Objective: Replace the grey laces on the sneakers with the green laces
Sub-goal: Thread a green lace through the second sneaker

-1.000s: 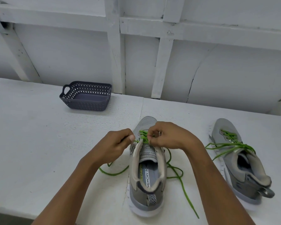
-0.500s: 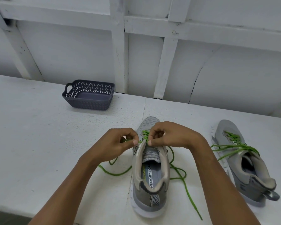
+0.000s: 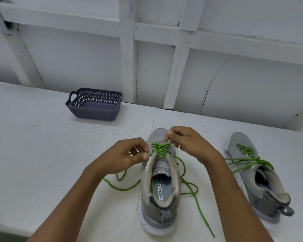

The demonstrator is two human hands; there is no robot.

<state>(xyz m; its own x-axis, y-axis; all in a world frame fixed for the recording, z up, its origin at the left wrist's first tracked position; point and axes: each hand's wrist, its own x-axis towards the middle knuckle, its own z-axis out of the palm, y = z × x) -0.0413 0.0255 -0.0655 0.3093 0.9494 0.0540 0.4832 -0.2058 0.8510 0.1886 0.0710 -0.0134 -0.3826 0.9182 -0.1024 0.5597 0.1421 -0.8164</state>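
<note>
Now, shoe (image 3: 160, 206): grey knit upper, white foam sole, beige padded collar and a striped heel loop. It stands on the table between the forearms, heel toward the person.
Insole: pale print reading "MEMORY FOA…", partly hidden by the collar.
Lace (image 3: 160, 149): bright green round cord, crossed in tight zigzags over the front eyelets. Its loose ends trail on the table on both sides of the shoe, and the right end curls and runs past the heel.
Left hand (image 3: 124, 154): thumb and forefinger pinch the lace just at the shoe's left eyelet edge, with the other fingers curled in.
Right hand (image 3: 187, 142): fingers bent, tips pinching the lace at its foremost crossing, above the toe end.
Second shoe (image 3: 269, 189): same make, well to the right and angled, with its heel toward the lower right.
Second lace (image 3: 248, 160): green, threaded through the front eyelets, with slack ends across the opening.
Basket (image 3: 94, 109): dark blue-grey plastic, rectangular, with lattice-cut walls and a loop handle. It sits at the table's back, near the wall.
Table (image 3: 33, 145): white, with a rough painted surface.
Wall (image 3: 77, 58): white panels with battens, one panel cracked.
</note>
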